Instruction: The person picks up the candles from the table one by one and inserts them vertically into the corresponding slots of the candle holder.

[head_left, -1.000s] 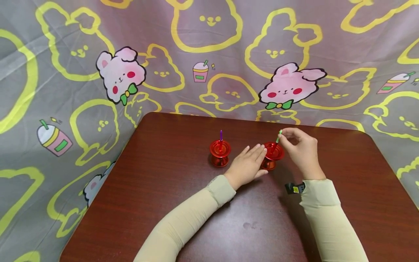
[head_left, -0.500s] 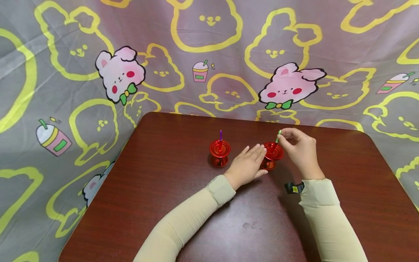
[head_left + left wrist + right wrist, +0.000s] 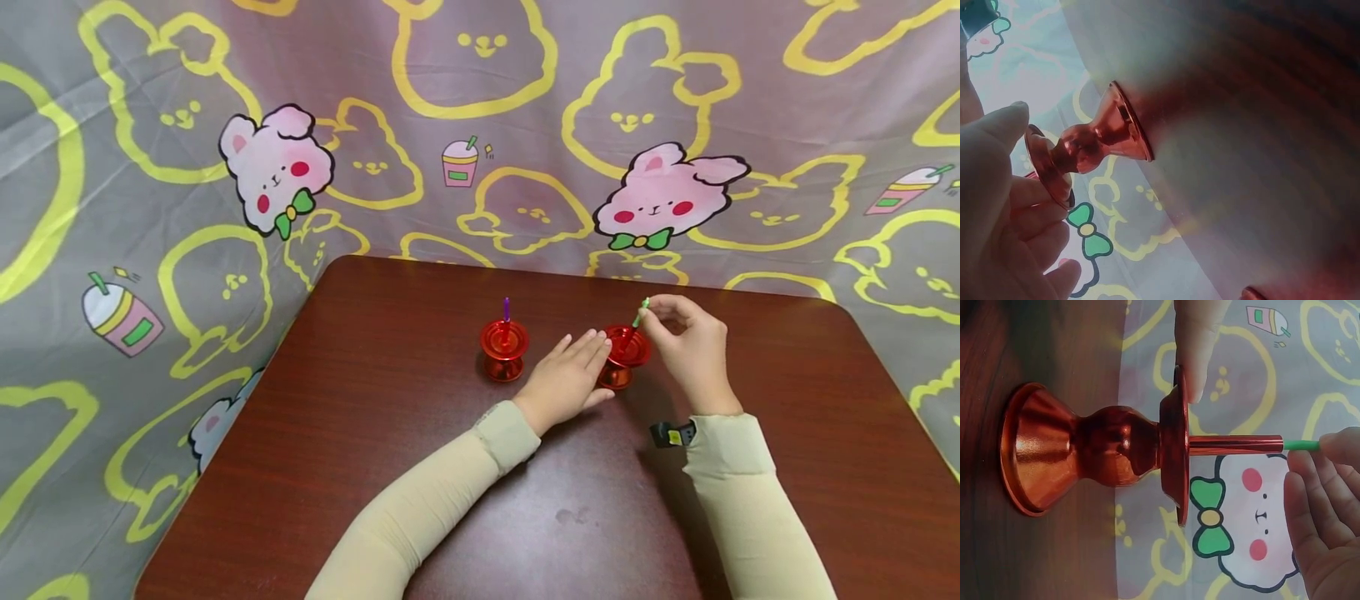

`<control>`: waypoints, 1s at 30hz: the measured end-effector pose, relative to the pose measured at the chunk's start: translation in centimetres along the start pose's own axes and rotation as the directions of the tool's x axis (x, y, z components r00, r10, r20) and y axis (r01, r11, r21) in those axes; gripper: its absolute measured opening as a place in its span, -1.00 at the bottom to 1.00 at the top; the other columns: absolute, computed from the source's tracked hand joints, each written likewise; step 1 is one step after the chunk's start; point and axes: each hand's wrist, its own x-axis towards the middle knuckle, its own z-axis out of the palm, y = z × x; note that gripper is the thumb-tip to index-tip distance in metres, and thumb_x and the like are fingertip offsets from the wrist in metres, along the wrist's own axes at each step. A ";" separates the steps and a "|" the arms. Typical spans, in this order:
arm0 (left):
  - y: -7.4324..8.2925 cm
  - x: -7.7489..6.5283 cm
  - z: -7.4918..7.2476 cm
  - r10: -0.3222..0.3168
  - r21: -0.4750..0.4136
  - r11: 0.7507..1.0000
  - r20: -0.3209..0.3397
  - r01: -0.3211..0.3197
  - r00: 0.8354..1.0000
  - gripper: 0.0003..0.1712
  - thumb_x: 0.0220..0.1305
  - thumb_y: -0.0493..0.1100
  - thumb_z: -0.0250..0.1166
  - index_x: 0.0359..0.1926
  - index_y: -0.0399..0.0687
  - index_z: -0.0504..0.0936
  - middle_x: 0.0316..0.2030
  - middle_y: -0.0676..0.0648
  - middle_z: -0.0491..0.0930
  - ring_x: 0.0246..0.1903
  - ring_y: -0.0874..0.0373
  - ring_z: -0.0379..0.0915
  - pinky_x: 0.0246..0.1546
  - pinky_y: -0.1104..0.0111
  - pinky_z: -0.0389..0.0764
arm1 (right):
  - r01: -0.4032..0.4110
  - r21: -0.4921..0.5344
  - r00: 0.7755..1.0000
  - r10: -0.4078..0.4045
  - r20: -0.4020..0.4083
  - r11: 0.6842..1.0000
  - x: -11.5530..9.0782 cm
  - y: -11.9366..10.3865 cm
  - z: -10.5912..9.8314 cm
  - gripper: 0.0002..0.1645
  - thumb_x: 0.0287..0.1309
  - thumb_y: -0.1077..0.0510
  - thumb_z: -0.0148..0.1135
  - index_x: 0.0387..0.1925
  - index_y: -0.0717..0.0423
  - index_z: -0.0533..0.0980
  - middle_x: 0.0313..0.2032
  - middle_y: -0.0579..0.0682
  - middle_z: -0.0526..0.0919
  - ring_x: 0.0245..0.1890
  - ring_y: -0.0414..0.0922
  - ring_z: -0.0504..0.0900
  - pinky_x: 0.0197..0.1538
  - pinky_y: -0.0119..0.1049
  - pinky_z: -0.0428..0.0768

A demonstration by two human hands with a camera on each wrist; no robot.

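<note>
My left hand [image 3: 566, 375] holds the dish rim of a shiny red candle holder [image 3: 618, 358], with the thumb on the near side. In the left wrist view the thumb and fingers lie around the rim of this holder [image 3: 1094, 140], whose base stands on the table. A slim green candle [image 3: 1301, 445] sits end-on in the holder's red central tube [image 3: 1235, 444]. My right hand [image 3: 693, 350] pinches the candle's upper part between thumb and fingertips; its lower end is hidden in the tube.
Left of my hands stands a matching red candle holder [image 3: 504, 350] with an upright purple candle [image 3: 506, 310] in it. Both stand on a dark brown table [image 3: 360, 367]. A cartoon-print curtain [image 3: 525, 92] hangs behind the table and along its left side.
My right hand has shifted very slightly to the right, the green candle's top with it. The left hand and both holders stay in place.
</note>
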 end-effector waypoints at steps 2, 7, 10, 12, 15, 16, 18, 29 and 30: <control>0.0 0.0 0.0 0.002 -0.002 1.000 -0.001 -0.002 1.000 -0.14 0.49 0.33 0.03 0.57 -0.07 0.18 0.55 -0.04 0.15 0.55 0.14 -0.05 0.52 0.17 0.05 | -0.010 0.010 1.000 0.011 -0.006 1.000 -0.1 0.0 0.0 -0.83 0.23 0.30 0.38 -0.17 0.32 0.66 -0.28 0.19 0.75 -0.30 -0.64 0.51 -0.10 -0.73 0.44; 0.1 0.0 0.0 0.005 0.000 1.000 -0.006 -0.005 1.000 -0.14 0.48 0.33 0.03 0.57 -0.07 0.18 0.55 -0.04 0.14 0.55 0.14 -0.04 0.51 0.17 0.06 | -0.026 0.026 1.000 0.027 -0.009 0.999 -0.2 0.3 0.0 -0.82 0.23 0.29 0.38 -0.16 0.32 0.66 -0.27 0.17 0.75 -0.31 -0.60 0.53 -0.12 -0.69 0.47; 0.0 0.0 0.0 0.009 0.006 1.000 -0.014 -0.008 1.000 -0.14 0.48 0.33 0.03 0.57 -0.07 0.19 0.55 -0.05 0.15 0.55 0.14 -0.04 0.51 0.17 0.08 | -0.041 0.035 0.999 0.041 -0.011 0.999 -0.2 0.3 0.1 -0.82 0.24 0.27 0.38 -0.15 0.31 0.66 -0.27 0.15 0.74 -0.32 -0.58 0.55 -0.13 -0.67 0.49; 0.0 0.0 0.1 0.010 0.008 1.000 -0.016 -0.010 1.000 -0.14 0.49 0.33 0.03 0.57 -0.07 0.19 0.55 -0.05 0.15 0.55 0.13 -0.04 0.51 0.17 0.07 | -0.050 0.040 0.999 0.050 -0.012 0.998 -0.1 0.3 0.1 -0.82 0.24 0.26 0.38 -0.15 0.30 0.67 -0.27 0.15 0.74 -0.32 -0.56 0.56 -0.14 -0.65 0.50; -0.1 0.0 0.1 0.011 0.011 1.000 -0.016 -0.011 1.000 -0.14 0.49 0.33 0.03 0.56 -0.08 0.19 0.55 -0.05 0.15 0.55 0.13 -0.03 0.51 0.17 0.08 | -0.054 0.049 0.998 0.055 -0.014 0.997 -0.1 0.4 0.1 -0.82 0.23 0.26 0.39 -0.16 0.29 0.67 -0.28 0.12 0.73 -0.33 -0.55 0.57 -0.16 -0.65 0.50; -0.1 0.0 0.1 0.011 0.011 1.000 -0.014 -0.010 1.000 -0.14 0.49 0.33 0.03 0.57 -0.08 0.19 0.55 -0.05 0.15 0.55 0.13 -0.03 0.51 0.17 0.07 | -0.053 0.054 0.998 0.054 -0.014 0.997 -0.1 0.4 0.2 -0.82 0.23 0.27 0.39 -0.16 0.30 0.67 -0.29 0.10 0.73 -0.33 -0.54 0.57 -0.17 -0.65 0.50; -0.1 0.0 0.1 0.011 0.011 1.000 -0.011 -0.011 1.000 -0.14 0.49 0.33 0.03 0.57 -0.08 0.19 0.55 -0.05 0.15 0.55 0.13 -0.04 0.51 0.17 0.07 | -0.052 0.065 0.999 0.053 -0.015 0.997 0.0 0.4 0.2 -0.83 0.22 0.28 0.40 -0.17 0.29 0.67 -0.31 0.03 0.72 -0.34 -0.53 0.58 -0.18 -0.65 0.49; -0.1 0.1 0.1 0.008 0.012 1.000 -0.004 -0.008 1.000 -0.13 0.49 0.34 0.03 0.57 -0.07 0.18 0.55 -0.04 0.14 0.54 0.14 -0.03 0.51 0.18 0.06 | -0.071 0.085 0.997 0.073 -0.029 0.994 0.0 0.4 0.3 -0.83 0.22 0.27 0.40 -0.18 0.30 0.68 -0.32 -0.06 0.72 -0.34 -0.51 0.60 -0.16 -0.66 0.52; -0.1 0.1 0.1 0.008 0.014 1.000 -0.004 -0.008 1.000 -0.13 0.48 0.34 0.03 0.57 -0.07 0.18 0.55 -0.04 0.14 0.54 0.14 -0.03 0.51 0.18 0.07 | -0.070 0.086 0.997 0.073 -0.029 0.994 0.0 0.4 0.3 -0.83 0.22 0.27 0.40 -0.18 0.30 0.68 -0.31 -0.03 0.72 -0.33 -0.51 0.60 -0.17 -0.65 0.52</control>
